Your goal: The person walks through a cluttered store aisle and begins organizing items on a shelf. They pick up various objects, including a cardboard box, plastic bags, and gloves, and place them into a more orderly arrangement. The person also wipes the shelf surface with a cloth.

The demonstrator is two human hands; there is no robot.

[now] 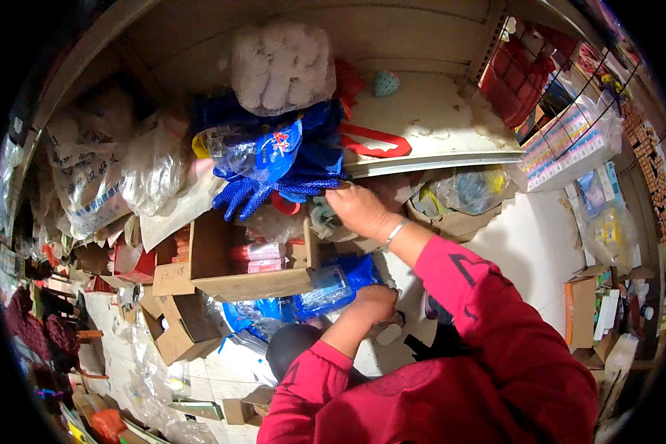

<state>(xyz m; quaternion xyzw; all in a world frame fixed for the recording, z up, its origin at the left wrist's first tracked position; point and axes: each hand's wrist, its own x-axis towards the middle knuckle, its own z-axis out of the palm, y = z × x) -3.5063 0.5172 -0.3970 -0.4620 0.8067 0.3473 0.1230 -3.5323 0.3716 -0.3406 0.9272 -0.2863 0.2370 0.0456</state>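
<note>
My right hand [359, 209] reaches to the shelf front, its fingers bent together beside blue dotted work gloves [248, 194] and a grey-green bundle [323, 216]. What its fingertips grip, if anything, is hidden. The gloves hang over the shelf edge under a blue-and-clear plastic package [274, 152]. Lower down, my left hand [375, 303] is curled closed next to a blue plastic-wrapped package [327, 294]. A small pale object [388, 333] shows just below that hand; whether the hand holds it I cannot make out.
A plastic-wrapped pack of white rolls [281, 68] tops the pile. Under the shelf [451, 118] stands an open cardboard box [253, 284] with pink packets. Clear plastic bags [155, 159] hang at the left. A wire grid [562, 81] and wrapped cartons [570, 144] stand right.
</note>
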